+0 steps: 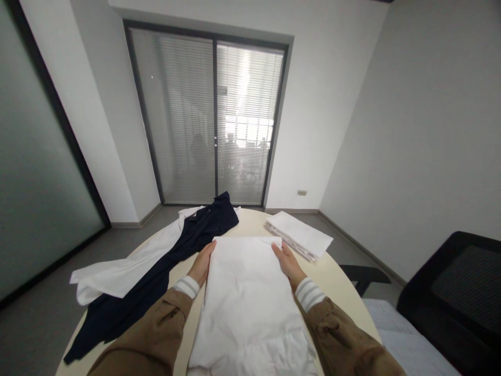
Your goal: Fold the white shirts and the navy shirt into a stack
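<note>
A folded white garment (250, 292), possibly trousers, lies lengthwise toward me over the table, with a gathered, wrinkled band at its near end. My left hand (202, 262) grips its far left corner, thumb on top. At the far right corner, my right hand (288, 262) holds the cloth the same way, fingers partly hidden beneath. The far edge between both hands is fairly straight.
On the round cream table (344, 292), a navy garment (156, 277) and a white garment (136, 258) sprawl along the left. A folded white stack (299, 232) lies at the back right. A black chair (457, 297) stands right, beside pale cloth (403, 334).
</note>
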Motion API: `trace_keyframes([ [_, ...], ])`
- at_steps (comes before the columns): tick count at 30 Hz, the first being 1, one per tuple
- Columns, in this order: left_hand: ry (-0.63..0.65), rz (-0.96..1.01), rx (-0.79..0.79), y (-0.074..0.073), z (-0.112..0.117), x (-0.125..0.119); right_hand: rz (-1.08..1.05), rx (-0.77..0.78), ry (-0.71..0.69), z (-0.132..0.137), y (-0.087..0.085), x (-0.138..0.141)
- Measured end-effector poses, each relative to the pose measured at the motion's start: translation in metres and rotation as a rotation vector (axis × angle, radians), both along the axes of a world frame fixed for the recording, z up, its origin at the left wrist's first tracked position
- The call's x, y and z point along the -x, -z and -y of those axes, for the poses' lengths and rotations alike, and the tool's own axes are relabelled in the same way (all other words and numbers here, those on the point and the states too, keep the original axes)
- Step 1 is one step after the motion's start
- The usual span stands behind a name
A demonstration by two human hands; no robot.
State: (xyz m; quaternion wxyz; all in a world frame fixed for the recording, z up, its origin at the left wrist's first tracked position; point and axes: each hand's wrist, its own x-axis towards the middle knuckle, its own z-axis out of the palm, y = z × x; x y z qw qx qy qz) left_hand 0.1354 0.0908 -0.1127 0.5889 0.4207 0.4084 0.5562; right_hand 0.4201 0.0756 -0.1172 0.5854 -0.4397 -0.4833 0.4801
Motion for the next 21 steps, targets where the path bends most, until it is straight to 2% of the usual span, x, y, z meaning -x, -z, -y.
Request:
trace_keyframes([
  [3,0.079,-0.043,-0.04,0.002,0.004,-0.004,-0.056,0.022,0.044,-0.004,-0.003,-0.004],
  [7,-0.064,-0.057,-0.163,0.003,0.002,-0.003,-0.115,0.116,-0.131,0.002,-0.003,-0.004],
  [10,-0.121,-0.125,-0.161,0.006,-0.003,0.002,-0.059,0.056,-0.195,0.003,0.003,-0.003],
  [13,-0.128,-0.275,-0.217,0.01,-0.004,0.003,0.044,-0.063,-0.101,-0.008,0.012,-0.005],
  [15,-0.137,-0.446,-0.349,0.01,0.001,0.002,0.133,-0.121,-0.026,-0.017,0.016,-0.008],
  [17,-0.08,-0.634,-0.523,0.007,0.012,0.0,0.217,-0.152,0.049,-0.022,0.017,-0.011],
  [21,0.256,-0.932,-0.801,-0.006,0.045,-0.003,0.451,-0.271,0.182,-0.013,0.01,-0.018],
])
